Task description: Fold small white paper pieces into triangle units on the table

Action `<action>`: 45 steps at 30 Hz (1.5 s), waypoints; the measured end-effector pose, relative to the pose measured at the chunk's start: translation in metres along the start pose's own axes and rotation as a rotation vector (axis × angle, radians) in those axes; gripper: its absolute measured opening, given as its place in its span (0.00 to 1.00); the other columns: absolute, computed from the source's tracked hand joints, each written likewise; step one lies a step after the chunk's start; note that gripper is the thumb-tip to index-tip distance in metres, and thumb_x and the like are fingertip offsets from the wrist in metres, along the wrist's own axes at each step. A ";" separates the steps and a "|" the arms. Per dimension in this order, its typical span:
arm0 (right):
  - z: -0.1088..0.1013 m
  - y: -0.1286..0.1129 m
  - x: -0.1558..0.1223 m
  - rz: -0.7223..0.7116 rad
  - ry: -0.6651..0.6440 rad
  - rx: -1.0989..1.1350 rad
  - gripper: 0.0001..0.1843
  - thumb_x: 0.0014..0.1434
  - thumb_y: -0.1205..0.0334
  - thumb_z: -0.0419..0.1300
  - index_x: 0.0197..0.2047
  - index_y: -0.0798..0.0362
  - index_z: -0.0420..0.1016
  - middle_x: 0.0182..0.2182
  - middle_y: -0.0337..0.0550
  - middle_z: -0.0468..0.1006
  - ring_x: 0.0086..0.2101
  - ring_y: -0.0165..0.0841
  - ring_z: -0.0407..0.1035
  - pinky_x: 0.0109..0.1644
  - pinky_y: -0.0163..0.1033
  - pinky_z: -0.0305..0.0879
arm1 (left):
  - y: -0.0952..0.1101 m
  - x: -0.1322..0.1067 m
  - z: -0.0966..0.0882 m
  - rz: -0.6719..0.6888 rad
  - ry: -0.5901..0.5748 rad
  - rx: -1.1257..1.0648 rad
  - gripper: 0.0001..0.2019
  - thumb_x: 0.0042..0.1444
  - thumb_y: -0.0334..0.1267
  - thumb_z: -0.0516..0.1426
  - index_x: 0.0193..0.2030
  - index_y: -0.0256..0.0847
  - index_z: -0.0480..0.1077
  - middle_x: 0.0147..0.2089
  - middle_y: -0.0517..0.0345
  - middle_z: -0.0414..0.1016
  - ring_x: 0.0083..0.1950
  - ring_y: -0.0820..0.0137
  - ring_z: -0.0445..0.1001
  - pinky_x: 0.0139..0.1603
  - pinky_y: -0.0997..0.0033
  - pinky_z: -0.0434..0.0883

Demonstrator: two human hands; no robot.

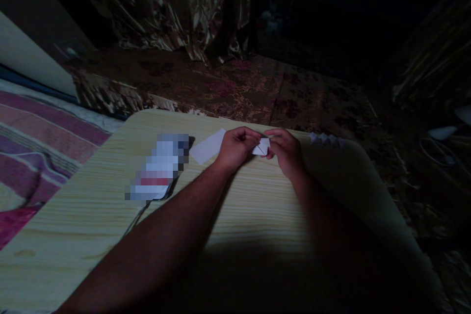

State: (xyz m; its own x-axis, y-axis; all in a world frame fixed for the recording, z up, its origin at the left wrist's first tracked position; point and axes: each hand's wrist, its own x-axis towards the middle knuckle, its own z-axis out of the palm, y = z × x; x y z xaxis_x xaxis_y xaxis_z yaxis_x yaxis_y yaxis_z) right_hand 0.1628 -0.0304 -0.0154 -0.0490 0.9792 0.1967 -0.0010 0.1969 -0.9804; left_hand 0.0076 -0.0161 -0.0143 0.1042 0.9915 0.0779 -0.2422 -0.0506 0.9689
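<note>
Folded paper piece [261, 147], small and white, is held just above the tabletop [257, 206], pinched from both sides. The left hand [235, 149] has its fingers closed on the left edge and the right hand [285, 152] has its fingers closed on the right. A crease seems to be in the making; sharpening it calls for aligned edges and a steady pinch. Just left of the fingers lies a flat white paper sheet [208, 147], and further left a blurred packet [158, 167]. Beyond the fingers to the right, a row of small folded pieces [327, 139] sits at the tabletop's far edge.
</note>
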 end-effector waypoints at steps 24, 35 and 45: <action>0.004 0.005 0.001 0.006 0.057 -0.155 0.07 0.51 0.60 0.62 0.30 0.53 0.71 0.21 0.36 0.76 0.23 0.28 0.70 0.28 0.33 0.65 | 0.000 -0.003 0.004 0.087 -0.071 0.050 0.15 0.45 0.36 0.64 0.41 0.37 0.76 0.33 0.57 0.77 0.30 0.74 0.72 0.33 0.74 0.68; 0.006 0.002 0.002 0.068 0.087 -0.052 0.13 0.48 0.56 0.66 0.35 0.54 0.72 0.23 0.37 0.76 0.23 0.28 0.69 0.26 0.33 0.65 | 0.002 -0.003 0.004 0.082 0.039 0.022 0.14 0.42 0.35 0.66 0.37 0.38 0.71 0.30 0.60 0.75 0.27 0.76 0.71 0.29 0.76 0.68; 0.006 0.001 0.004 0.062 0.138 -0.090 0.11 0.48 0.55 0.65 0.29 0.53 0.72 0.20 0.35 0.72 0.21 0.26 0.64 0.24 0.32 0.61 | 0.002 -0.004 0.007 0.074 0.045 0.071 0.14 0.40 0.35 0.67 0.35 0.38 0.72 0.28 0.61 0.75 0.25 0.76 0.70 0.29 0.75 0.68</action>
State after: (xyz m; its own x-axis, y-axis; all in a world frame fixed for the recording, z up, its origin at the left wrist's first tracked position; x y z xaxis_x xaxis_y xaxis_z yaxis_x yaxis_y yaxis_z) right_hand 0.1564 -0.0264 -0.0159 0.0911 0.9857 0.1416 0.0871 0.1338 -0.9872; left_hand 0.0139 -0.0209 -0.0113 0.0450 0.9890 0.1407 -0.1781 -0.1306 0.9753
